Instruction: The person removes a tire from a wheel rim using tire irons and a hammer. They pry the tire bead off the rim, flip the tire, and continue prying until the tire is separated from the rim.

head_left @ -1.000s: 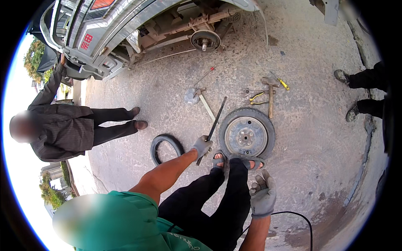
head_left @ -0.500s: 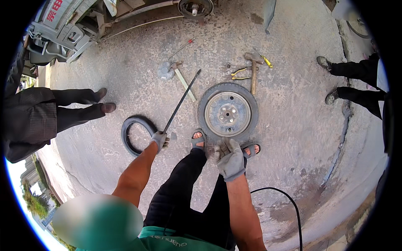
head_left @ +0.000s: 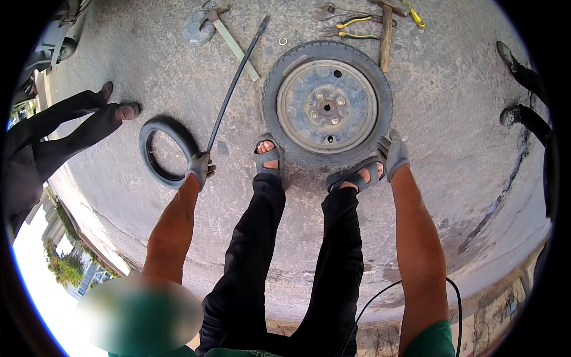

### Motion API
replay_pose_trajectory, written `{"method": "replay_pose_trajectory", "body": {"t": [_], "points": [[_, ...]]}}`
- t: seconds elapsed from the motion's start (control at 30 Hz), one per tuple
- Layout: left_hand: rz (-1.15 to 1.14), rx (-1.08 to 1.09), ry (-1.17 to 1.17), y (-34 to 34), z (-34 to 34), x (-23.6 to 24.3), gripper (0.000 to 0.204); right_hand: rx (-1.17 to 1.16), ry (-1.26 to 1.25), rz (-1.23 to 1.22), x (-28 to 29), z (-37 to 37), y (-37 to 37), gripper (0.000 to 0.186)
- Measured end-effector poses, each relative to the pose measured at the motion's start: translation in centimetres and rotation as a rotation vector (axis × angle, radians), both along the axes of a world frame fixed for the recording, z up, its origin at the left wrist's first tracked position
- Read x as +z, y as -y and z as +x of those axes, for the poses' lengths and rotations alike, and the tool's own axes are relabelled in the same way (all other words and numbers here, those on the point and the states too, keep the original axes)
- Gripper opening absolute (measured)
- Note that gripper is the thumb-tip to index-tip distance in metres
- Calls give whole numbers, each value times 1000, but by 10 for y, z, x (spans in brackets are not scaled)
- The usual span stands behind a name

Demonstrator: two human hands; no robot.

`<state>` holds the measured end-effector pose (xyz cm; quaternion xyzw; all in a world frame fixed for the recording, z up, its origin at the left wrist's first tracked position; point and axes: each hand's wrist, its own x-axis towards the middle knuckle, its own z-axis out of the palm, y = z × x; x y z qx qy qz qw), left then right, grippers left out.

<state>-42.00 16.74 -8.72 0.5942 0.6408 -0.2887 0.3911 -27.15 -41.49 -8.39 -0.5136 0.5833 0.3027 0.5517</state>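
Observation:
My left hand (head_left: pixel 201 168), in a grey glove, is closed round the lower end of a long black pry bar (head_left: pixel 228 94), which slants up and away to the right. Just left of that hand a loose black tyre (head_left: pixel 147 143) lies on the ground. A wheel with its tyre (head_left: pixel 272 104) lies flat in front of my feet, its dusty metal disc facing up. Beside the tyre's lower right edge is my gloved right hand (head_left: pixel 394 156), fingers stretched out and holding nothing. Whether its fingertips touch the rubber I cannot tell.
Beyond the wheel lie a claw hammer (head_left: pixel 233 44), a round grey cover (head_left: pixel 198 28), an adjustable wrench (head_left: pixel 338 11), yellow-handled pliers (head_left: pixel 352 30), a wooden-handled hammer (head_left: pixel 386 44) and a yellow screwdriver (head_left: pixel 417 18). People stand at both sides. A black hose (head_left: pixel 459 303) curves behind my right arm.
My right hand has moved from the near side of the wheel, palm up, to the tyre's right edge. My left hand keeps hold of the pry bar. The head view has shifted.

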Motion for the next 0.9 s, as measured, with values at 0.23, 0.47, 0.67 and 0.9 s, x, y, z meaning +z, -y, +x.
{"method": "replay_pose_trajectory", "body": {"t": [0.23, 0.47, 0.67, 0.9], "points": [[-324, -134, 2, 49, 7, 11, 30, 191, 71, -39, -69, -23, 74, 72], [-509, -287, 18, 98, 11, 33, 37, 157, 152, 52, -112, -32, 44, 81], [-510, -246, -36, 124, 0, 36, 37, 110, 115, 16, -110, -28, 34, 77], [-600, -201, 16, 175, 8, 35, 36, 89, 134, 247, -109, -33, 63, 79]]}}
